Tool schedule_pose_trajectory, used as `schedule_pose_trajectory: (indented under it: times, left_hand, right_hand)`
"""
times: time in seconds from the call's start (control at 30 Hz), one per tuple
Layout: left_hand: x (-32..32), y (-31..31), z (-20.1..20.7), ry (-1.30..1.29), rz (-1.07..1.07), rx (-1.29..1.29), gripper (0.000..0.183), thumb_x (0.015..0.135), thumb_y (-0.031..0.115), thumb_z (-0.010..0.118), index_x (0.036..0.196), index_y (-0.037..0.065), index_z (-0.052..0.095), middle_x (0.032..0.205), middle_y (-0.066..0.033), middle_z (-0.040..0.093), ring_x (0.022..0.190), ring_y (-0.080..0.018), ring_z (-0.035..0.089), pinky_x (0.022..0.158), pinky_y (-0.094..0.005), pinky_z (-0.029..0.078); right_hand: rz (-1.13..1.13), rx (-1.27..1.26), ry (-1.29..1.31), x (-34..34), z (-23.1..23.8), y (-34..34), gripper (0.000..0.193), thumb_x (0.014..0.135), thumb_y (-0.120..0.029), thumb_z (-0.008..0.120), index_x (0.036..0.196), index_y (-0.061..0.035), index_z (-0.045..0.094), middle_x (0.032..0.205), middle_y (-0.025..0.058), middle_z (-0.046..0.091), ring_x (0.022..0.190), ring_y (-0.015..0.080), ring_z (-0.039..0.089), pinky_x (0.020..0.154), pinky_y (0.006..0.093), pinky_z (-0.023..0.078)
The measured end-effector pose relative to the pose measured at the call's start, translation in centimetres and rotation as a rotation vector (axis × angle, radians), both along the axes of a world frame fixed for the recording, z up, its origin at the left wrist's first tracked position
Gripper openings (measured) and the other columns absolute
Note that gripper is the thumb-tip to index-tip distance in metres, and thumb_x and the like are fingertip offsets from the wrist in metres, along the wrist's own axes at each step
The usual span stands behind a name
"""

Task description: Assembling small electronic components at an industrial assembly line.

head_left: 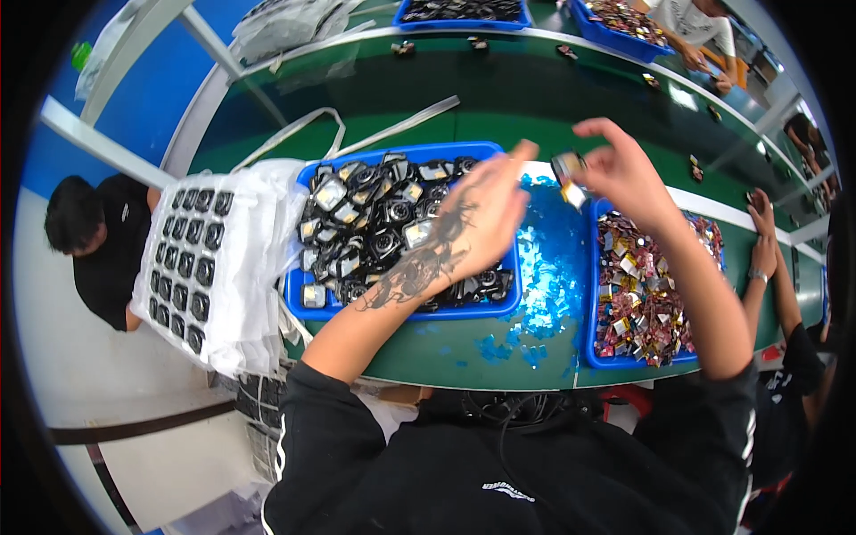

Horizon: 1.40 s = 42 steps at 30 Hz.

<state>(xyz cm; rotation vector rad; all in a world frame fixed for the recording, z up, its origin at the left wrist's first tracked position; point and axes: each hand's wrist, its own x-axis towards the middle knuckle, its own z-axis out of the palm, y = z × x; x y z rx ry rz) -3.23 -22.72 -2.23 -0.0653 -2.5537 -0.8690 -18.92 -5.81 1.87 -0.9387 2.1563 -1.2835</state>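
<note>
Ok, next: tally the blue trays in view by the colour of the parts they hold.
With black parts: 2 (near left tray, far middle tray)
With reddish and gold parts: 2 (near right tray, far right tray)
Total blue trays: 4

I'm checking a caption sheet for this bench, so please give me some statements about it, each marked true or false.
1. The left blue tray holds black parts. True.
2. The right hand has nothing at its fingertips. False: a small dark part is there.
3. Blue scraps lie between that tray and the right blue tray. True.
4. The white stack stands right of both trays. False: it is on their left.
5. The left hand overlaps the left tray in this view. True.
</note>
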Motion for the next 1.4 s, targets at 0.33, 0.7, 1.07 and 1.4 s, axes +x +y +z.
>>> schedule_pose_trajectory:
  times: [0.33, 0.7, 1.07, 1.4]
  left_hand:
    - [-0.4, -2.5, -4.7, -0.087, 0.236, -0.609, 0.009, 0.083, 0.009, 0.055, 0.09, 0.005, 0.06, 0.087, -0.0105, 0.061, 0.093, -0.0258, 0.059, 0.087, -0.0408, 0.044]
    - [-0.3, -2.9, -3.0, 0.029, 0.19, -0.406, 0.026, 0.083, 0.002, 0.056, 0.109, -0.003, 0.056, 0.086, -0.0166, 0.066, 0.084, -0.0317, 0.063, 0.09, -0.0418, 0.047]
    - [0.1, 0.0, 0.4, -0.311, -0.195, 1.491, 0.014, 0.09, 0.001, 0.06, 0.103, 0.0, 0.054, 0.096, -0.0113, 0.065, 0.089, -0.0252, 0.07, 0.083, -0.0349, 0.058]
    - [0.5, 1.3, 0.4, -0.418, -0.175, 1.471, 0.026, 0.094, 0.006, 0.057, 0.117, 0.0, 0.048, 0.101, -0.0178, 0.065, 0.087, -0.0297, 0.07, 0.077, -0.0351, 0.059]
  right_hand:
    - [-0.251, 0.468, 0.121, -12.3, -7.5, -4.2, 0.058, 0.066, -0.014, 0.085, 0.115, -0.001, 0.056, 0.101, 0.0125, 0.061, 0.091, 0.0223, 0.062, 0.061, 0.0331, 0.052]
    - [0.415, 0.684, 0.493, -8.2, 1.6, 3.9, 0.02, 0.074, -0.018, 0.076, 0.087, -0.0042, 0.071, 0.081, 0.0101, 0.071, 0.076, 0.0238, 0.068, 0.068, 0.0354, 0.052]
    - [0.273, 0.724, 0.572, -6.5, 0.2, 8.1, 0.018, 0.079, -0.023, 0.074, 0.083, -0.0054, 0.07, 0.08, 0.012, 0.07, 0.079, 0.029, 0.067, 0.072, 0.0389, 0.052]
    - [0.176, 0.531, 0.619, -4.0, 2.3, 11.6, 0.013, 0.075, -0.01, 0.072, 0.081, -0.0008, 0.066, 0.078, 0.0125, 0.066, 0.072, 0.0291, 0.064, 0.067, 0.0385, 0.05]
